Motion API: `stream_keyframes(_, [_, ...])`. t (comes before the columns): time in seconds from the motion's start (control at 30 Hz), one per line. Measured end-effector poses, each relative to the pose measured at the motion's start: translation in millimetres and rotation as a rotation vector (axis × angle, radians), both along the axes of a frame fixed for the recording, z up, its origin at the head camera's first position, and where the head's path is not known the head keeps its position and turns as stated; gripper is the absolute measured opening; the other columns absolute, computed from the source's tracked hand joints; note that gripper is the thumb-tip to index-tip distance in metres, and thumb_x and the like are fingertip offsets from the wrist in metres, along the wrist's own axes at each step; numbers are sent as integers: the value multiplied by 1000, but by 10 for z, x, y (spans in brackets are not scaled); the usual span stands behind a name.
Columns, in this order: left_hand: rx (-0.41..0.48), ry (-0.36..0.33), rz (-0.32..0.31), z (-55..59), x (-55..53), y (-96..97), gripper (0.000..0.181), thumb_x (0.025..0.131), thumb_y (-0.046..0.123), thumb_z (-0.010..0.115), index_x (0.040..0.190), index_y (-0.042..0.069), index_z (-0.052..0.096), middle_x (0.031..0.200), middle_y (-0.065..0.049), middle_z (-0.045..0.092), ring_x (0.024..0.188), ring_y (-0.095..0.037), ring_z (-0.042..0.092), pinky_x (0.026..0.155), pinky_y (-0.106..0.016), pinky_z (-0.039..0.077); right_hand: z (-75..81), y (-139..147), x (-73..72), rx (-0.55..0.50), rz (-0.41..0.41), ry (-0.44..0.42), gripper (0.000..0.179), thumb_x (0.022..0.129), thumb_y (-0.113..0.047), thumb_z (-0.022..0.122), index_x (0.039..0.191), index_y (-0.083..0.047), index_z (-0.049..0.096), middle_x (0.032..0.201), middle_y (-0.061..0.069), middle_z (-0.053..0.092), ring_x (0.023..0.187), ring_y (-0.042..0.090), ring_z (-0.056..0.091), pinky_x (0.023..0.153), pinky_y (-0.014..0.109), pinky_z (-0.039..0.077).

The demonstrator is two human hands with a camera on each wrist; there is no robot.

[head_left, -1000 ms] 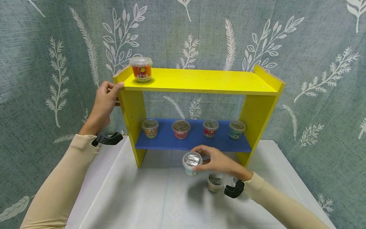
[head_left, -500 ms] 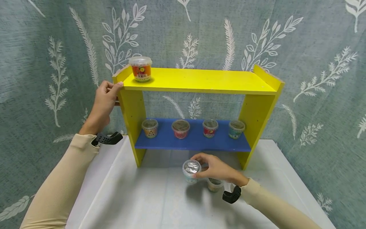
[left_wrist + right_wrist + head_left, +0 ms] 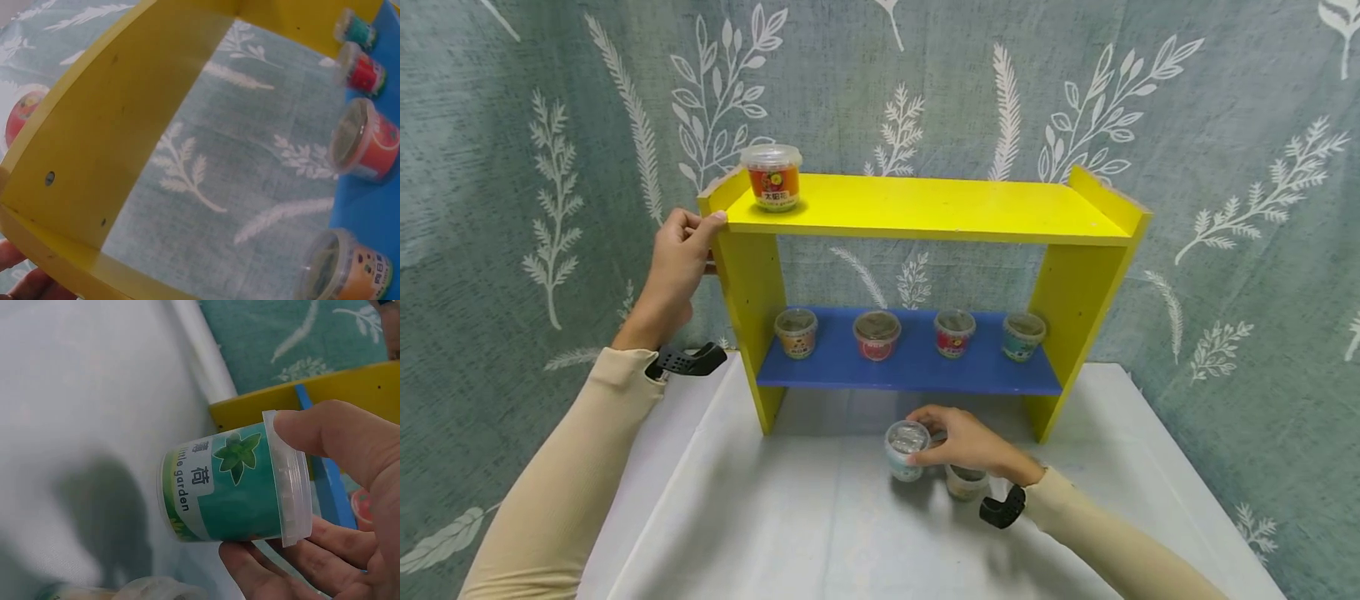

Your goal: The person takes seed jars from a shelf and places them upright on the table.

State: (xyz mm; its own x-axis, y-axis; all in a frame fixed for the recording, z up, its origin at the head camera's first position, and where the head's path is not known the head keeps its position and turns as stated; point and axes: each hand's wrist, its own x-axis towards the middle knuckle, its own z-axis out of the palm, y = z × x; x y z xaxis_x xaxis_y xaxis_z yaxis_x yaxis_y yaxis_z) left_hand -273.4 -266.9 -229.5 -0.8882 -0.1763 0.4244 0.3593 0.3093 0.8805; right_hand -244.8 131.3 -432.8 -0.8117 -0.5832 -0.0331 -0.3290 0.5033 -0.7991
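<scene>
My right hand [image 3: 962, 442] pinches a small clear-lidded plastic tub with a teal label [image 3: 906, 451] by its rim, in front of the shelf and low over the table. In the right wrist view that tub [image 3: 225, 481] shows a green leaf and the words "little garden"; its shadow lies apart from it. My left hand [image 3: 673, 258] grips the upper left corner of a yellow and blue shelf unit [image 3: 925, 207]. Just behind my right hand's wrist side, another tub [image 3: 964, 483] stands on the table, partly covered by the hand.
Several labelled tubs, such as the pink one [image 3: 876, 336], stand in a row on the blue lower board [image 3: 910, 375]. An orange-labelled tub [image 3: 773, 177] sits at the left of the yellow top. White cloth covers the table [image 3: 790, 517]; patterned fabric [image 3: 850, 100] hangs behind.
My right hand has lowered the teal-labelled tub toward the table and a little nearer to me. The left hand keeps its grip on the shelf corner.
</scene>
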Motion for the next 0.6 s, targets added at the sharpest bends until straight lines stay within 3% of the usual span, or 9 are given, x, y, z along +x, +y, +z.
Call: stream_keyframes(0.6, [8, -13, 0, 1, -3, 17, 40, 103, 55, 53, 102, 16, 44, 107, -4, 52, 95, -20, 56, 83, -34, 46, -133, -75, -30, 47, 70, 133, 64, 83, -34, 88, 137, -10, 62, 114, -3, 70, 104, 16, 66, 84, 34, 55])
